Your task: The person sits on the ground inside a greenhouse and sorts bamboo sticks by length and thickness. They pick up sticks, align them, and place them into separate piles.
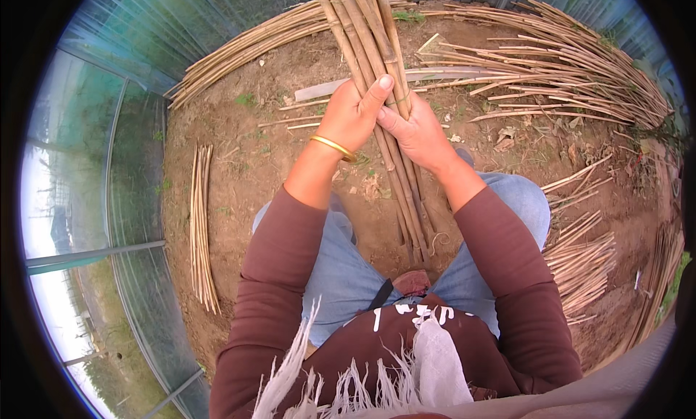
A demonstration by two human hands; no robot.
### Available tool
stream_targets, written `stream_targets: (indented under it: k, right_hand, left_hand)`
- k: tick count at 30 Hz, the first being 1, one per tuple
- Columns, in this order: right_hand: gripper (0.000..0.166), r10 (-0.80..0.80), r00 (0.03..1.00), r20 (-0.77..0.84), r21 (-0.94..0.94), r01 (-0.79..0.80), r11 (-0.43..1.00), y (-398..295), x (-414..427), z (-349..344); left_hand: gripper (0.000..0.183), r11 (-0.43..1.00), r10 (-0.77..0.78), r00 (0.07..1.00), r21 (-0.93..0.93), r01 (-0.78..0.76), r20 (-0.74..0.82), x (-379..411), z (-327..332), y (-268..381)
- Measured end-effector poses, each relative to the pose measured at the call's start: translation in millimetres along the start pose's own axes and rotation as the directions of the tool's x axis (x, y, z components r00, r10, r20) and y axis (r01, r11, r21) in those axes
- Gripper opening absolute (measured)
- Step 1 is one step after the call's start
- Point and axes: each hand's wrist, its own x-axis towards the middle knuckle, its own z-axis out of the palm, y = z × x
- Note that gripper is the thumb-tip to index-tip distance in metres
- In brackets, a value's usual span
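Observation:
Between my knees stands a bundle of brown bamboo canes [363,33], running from the top edge of the view down towards the soil near my lap. Around its middle are both my hands. My left hand [352,113], with a gold bangle [333,146] at the wrist, grips the bundle from the left. From the right side my right hand [416,128] grips it too, and the two thumbs nearly meet over the canes. A thin greenish tie seems to cross the canes beside my right hand. My fingers behind the bundle are hidden.
Long canes [261,41] lie at the back left, and a large spread of canes [571,65] covers the back right. A small row of canes [201,228] rests at left, more canes [584,261] at right. Plastic sheeting [136,163] on a metal frame walls the left side.

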Motion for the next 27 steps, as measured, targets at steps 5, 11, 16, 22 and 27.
stream_targets:
  k: [5,11,16,22,27]
  right_hand:
    - [0.056,0.033,0.993,0.114,-0.011,-0.032,0.999,5.4,-0.4,-4.6]
    - [0.05,0.043,0.974,0.222,0.062,-0.058,0.996,-4.9,-4.6,-2.1]
    - [0.051,0.197,0.938,0.284,0.11,-0.236,0.966,-9.9,-11.4,-11.9]
    - [0.066,0.312,0.891,0.331,0.215,-0.393,0.894,-15.0,-15.6,-9.0]
    - [0.07,0.248,0.919,0.307,0.262,-0.333,0.906,-6.4,-12.2,0.4]
  left_hand:
    - [0.032,0.98,-0.078,0.996,-0.18,0.083,0.034,-0.3,-0.9,-9.0]
    - [0.05,0.944,-0.031,0.994,-0.323,0.063,0.104,1.9,0.7,-33.0]
    - [0.065,0.919,0.003,0.972,-0.384,0.09,0.235,1.8,-4.6,-21.7]
    - [0.079,0.893,0.148,0.917,-0.449,0.038,0.372,0.2,-7.3,-5.9]
    - [0.08,0.863,0.089,0.917,-0.49,0.124,0.389,2.1,-13.0,-10.1]
